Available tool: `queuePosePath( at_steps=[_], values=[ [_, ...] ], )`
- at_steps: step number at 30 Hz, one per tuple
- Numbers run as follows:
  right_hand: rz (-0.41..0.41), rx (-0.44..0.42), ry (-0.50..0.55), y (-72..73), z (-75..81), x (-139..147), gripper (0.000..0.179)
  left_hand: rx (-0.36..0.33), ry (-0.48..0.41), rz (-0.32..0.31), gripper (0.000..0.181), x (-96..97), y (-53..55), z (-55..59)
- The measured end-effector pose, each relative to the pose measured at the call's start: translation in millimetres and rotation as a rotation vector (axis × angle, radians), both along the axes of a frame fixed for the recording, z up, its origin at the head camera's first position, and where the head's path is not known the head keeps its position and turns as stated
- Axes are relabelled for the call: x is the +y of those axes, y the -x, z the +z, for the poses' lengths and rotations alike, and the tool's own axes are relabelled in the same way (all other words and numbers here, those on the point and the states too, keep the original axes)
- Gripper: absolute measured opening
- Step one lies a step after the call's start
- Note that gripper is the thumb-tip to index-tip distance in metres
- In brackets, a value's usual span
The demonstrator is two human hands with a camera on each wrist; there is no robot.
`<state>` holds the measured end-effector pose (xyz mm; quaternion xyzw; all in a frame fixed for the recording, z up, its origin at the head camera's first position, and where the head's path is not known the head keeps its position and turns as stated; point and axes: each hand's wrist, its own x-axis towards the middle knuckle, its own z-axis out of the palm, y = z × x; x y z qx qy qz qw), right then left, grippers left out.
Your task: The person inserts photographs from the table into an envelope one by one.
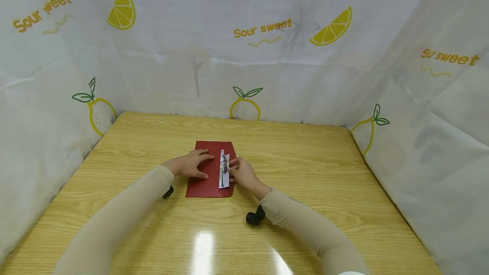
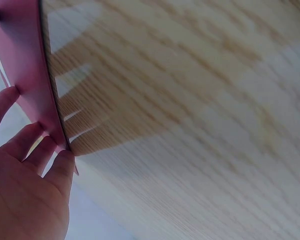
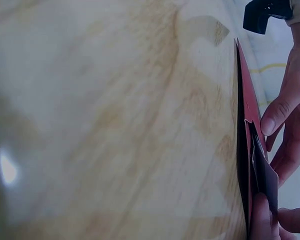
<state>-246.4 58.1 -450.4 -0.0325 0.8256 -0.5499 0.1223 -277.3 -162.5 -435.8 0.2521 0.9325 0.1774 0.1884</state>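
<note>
A red envelope [image 1: 202, 186] lies flat on the wooden table, its tapered flap end to the right. White printed sheets [image 1: 221, 181], perhaps photos or cards, show in its opening near that end. My left hand [image 1: 190, 164] rests on the envelope's left part with fingers spread; in the left wrist view its fingertips touch the red surface [image 2: 27, 65]. With thumb and fingers, my right hand [image 1: 244, 176] pinches the edge of a sheet [image 3: 270, 175] at the opening. The sheets' inner part is hidden inside the envelope.
Wood-grain tabletop [image 1: 305, 160] surrounds the envelope. A white curtain [image 1: 172, 75] with lemon prints stands along the back and sides. Black wrist-worn devices sit under both forearms, the right one [image 1: 255, 216] nearer the front. Light glares off the table's front.
</note>
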Motion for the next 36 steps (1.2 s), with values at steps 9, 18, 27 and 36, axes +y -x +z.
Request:
queuePosePath(
  at_steps=[9, 18, 27, 36],
  values=[
    [0.02, -0.034, 0.018, 1.9, 0.8, -1.3, 0.023, -0.015, 0.01, 0.01, 0.074, 1.0, 1.1, 1.0],
    [0.029, -0.072, 0.008, 1.5, 2.3, -2.4, 0.026, 0.001, 0.008, 0.002, 0.073, 0.6, 0.4, 1.3],
    [0.042, -0.082, -0.001, 2.3, 1.9, -0.8, 0.028, 0.006, 0.011, 0.001, 0.072, 1.7, -0.8, 2.0],
    [0.058, -0.055, -0.025, 2.4, 1.1, -0.5, 0.032, 0.008, 0.007, -0.004, 0.071, 2.2, -0.3, 1.2]
  ],
)
